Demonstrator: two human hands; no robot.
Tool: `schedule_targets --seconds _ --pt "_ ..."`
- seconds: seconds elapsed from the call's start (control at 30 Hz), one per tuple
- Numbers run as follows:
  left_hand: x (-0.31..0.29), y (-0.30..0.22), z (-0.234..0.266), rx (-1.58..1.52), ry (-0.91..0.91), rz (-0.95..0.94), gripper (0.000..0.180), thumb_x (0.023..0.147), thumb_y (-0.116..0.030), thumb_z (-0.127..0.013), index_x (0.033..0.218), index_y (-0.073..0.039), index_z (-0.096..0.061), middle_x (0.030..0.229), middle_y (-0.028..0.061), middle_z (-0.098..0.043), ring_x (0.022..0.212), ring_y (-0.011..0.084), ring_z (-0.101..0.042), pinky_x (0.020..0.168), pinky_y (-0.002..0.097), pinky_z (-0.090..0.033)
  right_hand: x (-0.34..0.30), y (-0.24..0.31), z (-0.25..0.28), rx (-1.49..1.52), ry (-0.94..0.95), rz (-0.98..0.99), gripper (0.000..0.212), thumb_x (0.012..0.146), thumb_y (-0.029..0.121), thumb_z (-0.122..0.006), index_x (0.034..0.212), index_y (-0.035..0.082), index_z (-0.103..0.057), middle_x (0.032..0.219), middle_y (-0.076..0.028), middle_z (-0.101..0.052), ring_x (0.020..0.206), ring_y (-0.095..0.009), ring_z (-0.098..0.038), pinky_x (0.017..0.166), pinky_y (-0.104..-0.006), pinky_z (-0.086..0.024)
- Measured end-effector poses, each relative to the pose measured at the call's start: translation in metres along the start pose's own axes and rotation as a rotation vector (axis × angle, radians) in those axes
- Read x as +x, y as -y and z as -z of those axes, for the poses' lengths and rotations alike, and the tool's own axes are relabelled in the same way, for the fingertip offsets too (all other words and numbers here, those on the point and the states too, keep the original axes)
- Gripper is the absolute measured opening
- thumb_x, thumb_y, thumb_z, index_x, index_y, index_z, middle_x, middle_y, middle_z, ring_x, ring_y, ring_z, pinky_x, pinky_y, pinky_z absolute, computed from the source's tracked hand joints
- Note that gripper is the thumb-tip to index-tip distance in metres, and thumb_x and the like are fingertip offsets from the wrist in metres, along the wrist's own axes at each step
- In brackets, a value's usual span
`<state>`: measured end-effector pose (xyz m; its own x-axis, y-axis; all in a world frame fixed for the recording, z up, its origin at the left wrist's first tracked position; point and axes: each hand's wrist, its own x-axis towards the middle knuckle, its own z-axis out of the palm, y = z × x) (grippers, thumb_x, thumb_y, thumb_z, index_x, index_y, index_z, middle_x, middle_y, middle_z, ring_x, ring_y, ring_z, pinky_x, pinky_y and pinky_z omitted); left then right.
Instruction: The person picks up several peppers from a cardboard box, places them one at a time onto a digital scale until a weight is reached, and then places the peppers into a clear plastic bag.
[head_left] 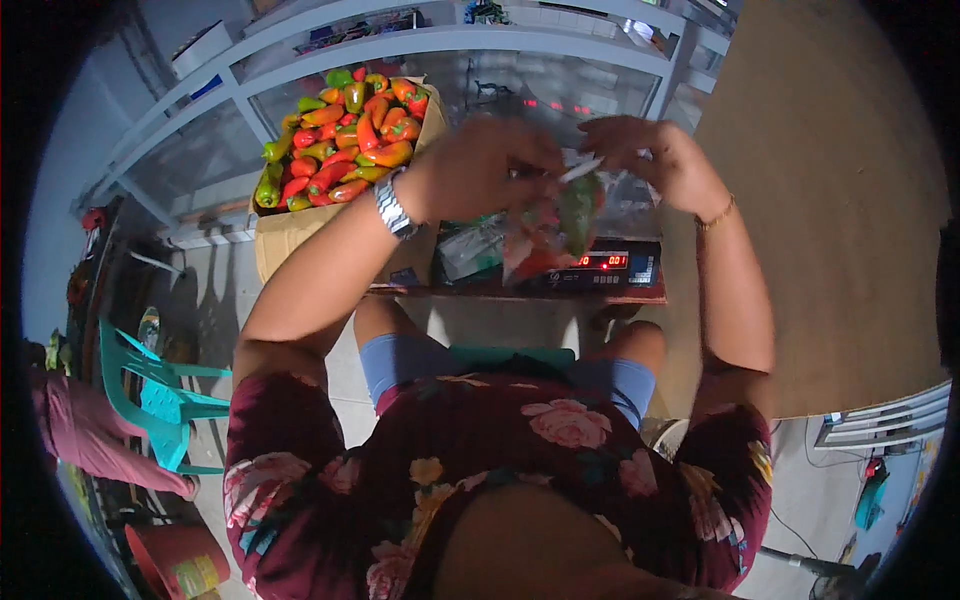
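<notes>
My left hand point(490, 168) is closed on the gathered top of a clear plastic bag point(530, 250). Red peppers point(530, 225) and a green one point(578, 215) show through the bag. A twisted whitish strip of its plastic point(582, 168) sticks out between my hands. My right hand point(655, 160) is at the right of the strip, fingers stretched out and apart, slightly blurred; whether they touch the plastic is unclear. The bag hangs over or rests against a digital scale point(640, 268) with red lit digits; contact is hidden.
A cardboard box point(290, 245) heaped with red, orange and green peppers point(350, 140) stands at left. Clear plastic packaging point(470, 250) lies beside the scale. A large brown board point(820, 220) fills the right. A teal chair point(165, 400), a person's leg point(100, 430) and a red bucket point(175, 560) are lower left.
</notes>
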<state>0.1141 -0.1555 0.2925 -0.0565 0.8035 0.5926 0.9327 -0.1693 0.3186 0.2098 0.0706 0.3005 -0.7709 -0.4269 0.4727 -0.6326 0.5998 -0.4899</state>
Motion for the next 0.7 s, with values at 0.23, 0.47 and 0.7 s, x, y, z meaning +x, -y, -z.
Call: schedule_targets --seconds 0.23,0.47,0.7 --pt "0.044 0.050 -0.055 0.060 -0.295 0.022 0.012 0.079 -0.009 -0.054 0.086 -0.001 -0.061 0.070 0.0060 -0.060 0.059 0.0200 -0.057 0.057 0.0306 -0.045 0.016 -0.185 -0.122 1.113 -0.698 0.247 0.021 0.082 0.008 -0.055 0.102 0.003 -0.058 0.103 -0.008 -0.060 0.091 -0.020 -0.058 0.083 -0.0313 -0.047" --pt "0.032 0.143 -0.114 -1.487 -0.934 1.126 0.015 0.086 -0.011 -0.044 0.076 -0.005 -0.054 0.066 0.0084 -0.056 0.051 0.0187 -0.051 0.046 0.0306 -0.046 0.043 -0.153 -0.187 1.782 -0.928 -0.089 0.017 0.086 0.016 -0.054 0.095 0.004 -0.062 0.095 -0.005 -0.062 0.084 -0.018 -0.060 0.066 -0.0312 -0.047" --pt "-0.014 0.213 -0.122 -0.967 -1.321 1.247 0.018 0.075 -0.009 -0.053 0.059 0.000 -0.054 0.059 0.0087 -0.054 0.048 0.0205 -0.051 0.041 0.0324 -0.038 0.051 -0.114 -0.168 -0.734 -0.742 0.025 0.014 0.077 0.010 -0.053 0.087 0.005 -0.062 0.098 -0.009 -0.058 0.085 -0.030 -0.057 0.071 -0.0391 -0.045"
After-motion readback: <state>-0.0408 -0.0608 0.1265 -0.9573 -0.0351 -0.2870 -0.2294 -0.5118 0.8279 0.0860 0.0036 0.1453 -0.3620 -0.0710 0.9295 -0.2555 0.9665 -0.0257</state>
